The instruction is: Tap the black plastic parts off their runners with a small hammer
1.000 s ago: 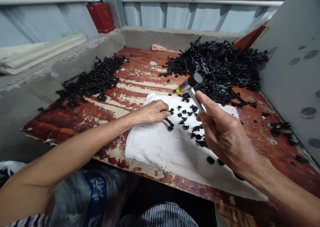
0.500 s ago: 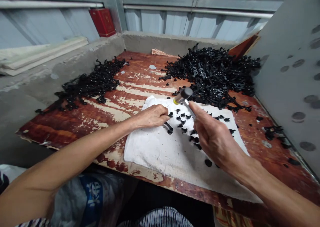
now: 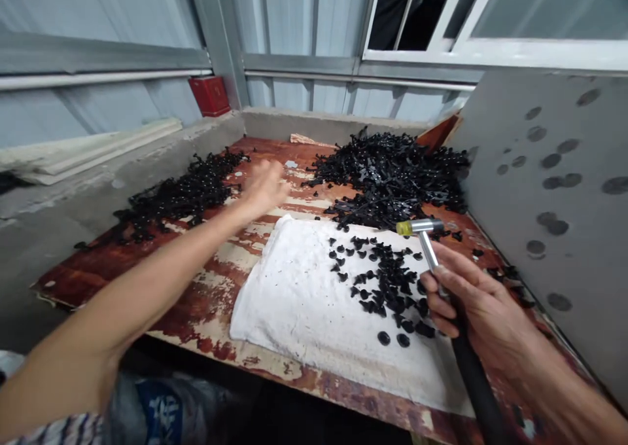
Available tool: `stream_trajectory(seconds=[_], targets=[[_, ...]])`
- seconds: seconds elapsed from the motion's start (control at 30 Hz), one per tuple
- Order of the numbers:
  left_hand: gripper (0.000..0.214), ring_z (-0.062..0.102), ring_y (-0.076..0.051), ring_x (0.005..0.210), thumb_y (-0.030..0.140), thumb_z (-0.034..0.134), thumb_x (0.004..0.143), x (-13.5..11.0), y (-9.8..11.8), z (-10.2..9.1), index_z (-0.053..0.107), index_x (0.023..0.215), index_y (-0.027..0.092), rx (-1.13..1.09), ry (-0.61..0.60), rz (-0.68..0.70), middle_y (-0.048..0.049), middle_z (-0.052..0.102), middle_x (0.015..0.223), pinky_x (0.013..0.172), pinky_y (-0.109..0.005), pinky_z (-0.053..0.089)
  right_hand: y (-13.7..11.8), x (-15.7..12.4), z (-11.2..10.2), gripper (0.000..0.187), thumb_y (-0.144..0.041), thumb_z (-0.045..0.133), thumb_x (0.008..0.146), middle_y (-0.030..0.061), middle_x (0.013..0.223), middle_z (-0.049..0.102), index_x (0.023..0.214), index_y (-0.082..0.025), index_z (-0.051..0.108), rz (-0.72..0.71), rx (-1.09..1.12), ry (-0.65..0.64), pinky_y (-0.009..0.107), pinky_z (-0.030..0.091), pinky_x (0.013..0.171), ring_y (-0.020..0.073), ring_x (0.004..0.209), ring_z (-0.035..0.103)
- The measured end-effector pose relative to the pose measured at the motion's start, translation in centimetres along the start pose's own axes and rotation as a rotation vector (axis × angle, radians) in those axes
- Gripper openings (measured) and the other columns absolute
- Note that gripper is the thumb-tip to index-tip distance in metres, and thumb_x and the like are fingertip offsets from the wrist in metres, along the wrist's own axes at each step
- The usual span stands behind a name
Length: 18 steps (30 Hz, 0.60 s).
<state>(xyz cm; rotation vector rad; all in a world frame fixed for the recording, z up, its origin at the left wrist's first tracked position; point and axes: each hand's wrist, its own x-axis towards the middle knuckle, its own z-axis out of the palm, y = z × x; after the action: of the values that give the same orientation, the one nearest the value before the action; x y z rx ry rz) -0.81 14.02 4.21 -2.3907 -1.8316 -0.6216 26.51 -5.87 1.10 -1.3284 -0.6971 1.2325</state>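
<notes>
My right hand (image 3: 471, 288) is wrapped round the black grip of a small two-faced hammer (image 3: 428, 245). Its steel head has one yellow face and one dark face, raised over the right part of a folded white cloth (image 3: 294, 301). Small black rubber-like parts with round flat heads (image 3: 387, 275) lie scattered on that cloth. My left hand (image 3: 266, 186) is over the worn red board, beyond the cloth and just right of the left heap of black pieces (image 3: 181, 193). Its fingers are smeared by motion, so what they hold, if anything, does not show.
A larger heap of black stemmed pieces (image 3: 387, 173) covers the back right of the board (image 3: 216, 320). A grey panel with dark round spots (image 3: 549, 190) walls the right side. On the concrete ledge at the back left stands a red box (image 3: 210, 96).
My left hand has left the cloth and moved up and left toward the left heap. My right hand has shifted right and down with the hammer. The head view has tilted up.
</notes>
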Motion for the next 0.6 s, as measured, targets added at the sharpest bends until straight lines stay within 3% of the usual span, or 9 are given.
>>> stream_trajectory(seconds=[0.1,0.17,0.23,0.37,0.5,0.6], targets=[[0.021,0.054,-0.017,0.07,0.029,0.047,0.083,-0.2,5.7,3.6,0.062,0.079,0.014,-0.272,-0.332,0.259,-0.0045,0.059,0.073,0.063,-0.027,0.038,1.0,-0.3,0.0,0.074,-0.04,0.088,0.05,-0.0067,0.061,0.052,0.114,-0.028,0.054,0.041,0.056,0.001,0.014,0.029,0.029,0.0058,0.04,0.034],[0.016,0.053,-0.016,0.063,0.025,0.053,0.078,0.1,8.6,5.9,0.061,0.068,0.015,-0.302,-0.359,0.294,-0.0035,0.057,0.065,0.058,-0.026,0.035,1.4,-0.7,0.0,0.077,-0.041,0.088,0.049,-0.0069,0.061,0.052,0.117,-0.027,0.054,0.056,0.069,0.003,0.014,0.028,0.029,0.0053,0.04,0.034],[0.006,0.053,-0.016,0.065,0.013,0.056,0.069,0.7,10.2,7.5,0.061,0.067,0.015,-0.318,-0.345,0.303,-0.0037,0.058,0.065,0.058,-0.026,0.034,1.5,-1.2,-0.2,0.079,-0.041,0.088,0.05,-0.0071,0.062,0.052,0.119,-0.027,0.053,0.063,0.076,0.009,0.014,0.028,0.029,0.005,0.04,0.034],[0.016,0.053,-0.016,0.061,0.003,0.051,0.061,1.8,10.2,8.3,0.062,0.062,0.015,-0.359,-0.318,0.289,-0.0028,0.058,0.06,0.059,-0.026,0.035,1.2,-1.9,-0.9,0.074,-0.04,0.089,0.049,-0.0076,0.061,0.052,0.114,-0.026,0.054,0.059,0.097,0.038,0.014,0.029,0.029,0.0046,0.039,0.034],[0.018,0.054,-0.015,0.066,0.005,0.048,0.068,1.3,9.2,6.7,0.063,0.071,0.014,-0.405,-0.238,0.264,-0.0032,0.061,0.069,0.062,-0.025,0.039,0.9,-1.8,-1.0,0.058,-0.04,0.091,0.044,-0.0081,0.058,0.051,0.089,-0.022,0.058,0.06,0.126,0.04,0.014,0.029,0.028,0.003,0.038,0.032],[0.019,0.054,-0.014,0.071,0.007,0.045,0.075,-0.9,8.6,5.2,0.061,0.083,0.015,-0.412,-0.129,0.314,-0.003,0.062,0.078,0.066,-0.025,0.041,0.5,-1.4,-0.2,0.055,-0.041,0.091,0.043,-0.0057,0.06,0.056,0.079,-0.019,0.056,0.07,0.127,0.029,0.013,0.029,0.027,0.0023,0.038,0.032]])
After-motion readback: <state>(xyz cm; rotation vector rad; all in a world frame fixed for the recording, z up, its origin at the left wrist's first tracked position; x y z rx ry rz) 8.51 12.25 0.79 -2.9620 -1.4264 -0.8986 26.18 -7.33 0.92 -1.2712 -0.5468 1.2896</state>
